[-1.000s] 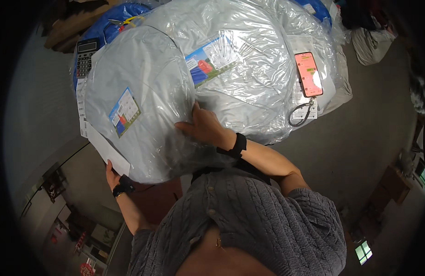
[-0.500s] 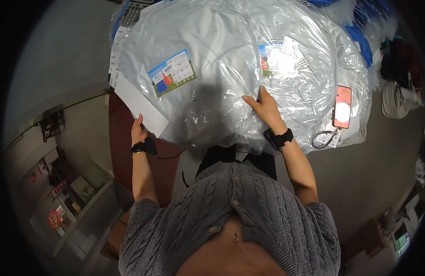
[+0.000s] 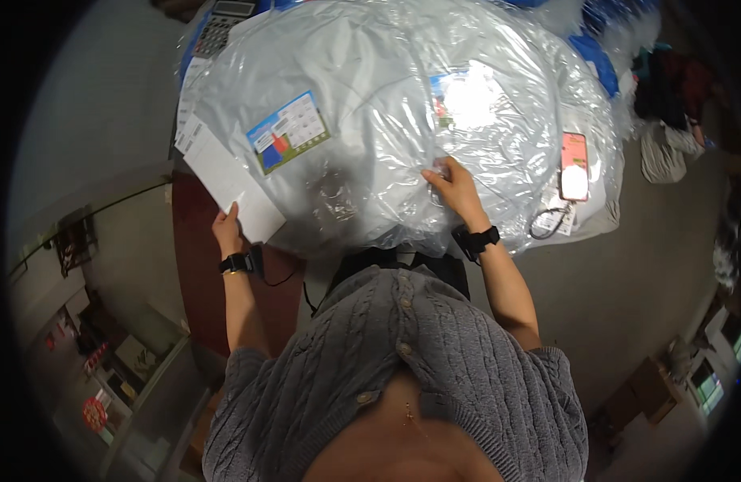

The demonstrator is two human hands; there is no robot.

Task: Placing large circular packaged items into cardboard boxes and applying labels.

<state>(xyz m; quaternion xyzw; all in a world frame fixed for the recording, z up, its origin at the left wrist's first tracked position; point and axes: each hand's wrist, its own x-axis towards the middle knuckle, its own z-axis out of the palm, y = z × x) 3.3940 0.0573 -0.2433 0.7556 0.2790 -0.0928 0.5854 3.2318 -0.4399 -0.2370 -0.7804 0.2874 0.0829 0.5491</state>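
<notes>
Large round silver-grey items in clear plastic bags (image 3: pixel 362 88) lie before me, their film wrinkled and shiny. One colourful printed card (image 3: pixel 288 131) shows through the film on the left; another card (image 3: pixel 467 100) on the right is half lost in glare. My left hand (image 3: pixel 228 230) is closed on the near end of a strip of white label sheets (image 3: pixel 230 181), thumb on top and the other fingers mostly hidden. Farther right, my right hand (image 3: pixel 460 197) pinches the plastic film between thumb and fingers, near where two bags meet.
A phone (image 3: pixel 574 165) with a pink screen and dark strap lies on the bags' right side. At the far left sits a calculator (image 3: pixel 222 30). Blue plastic-wrapped goods (image 3: pixel 595 64) are at the far right. A dark red surface (image 3: pixel 226 273) shows below my left hand.
The whole view has shifted slightly, so the bags sit a little further left and up. My right fingers have drawn closer together on the film; my left hand keeps the label strip.
</notes>
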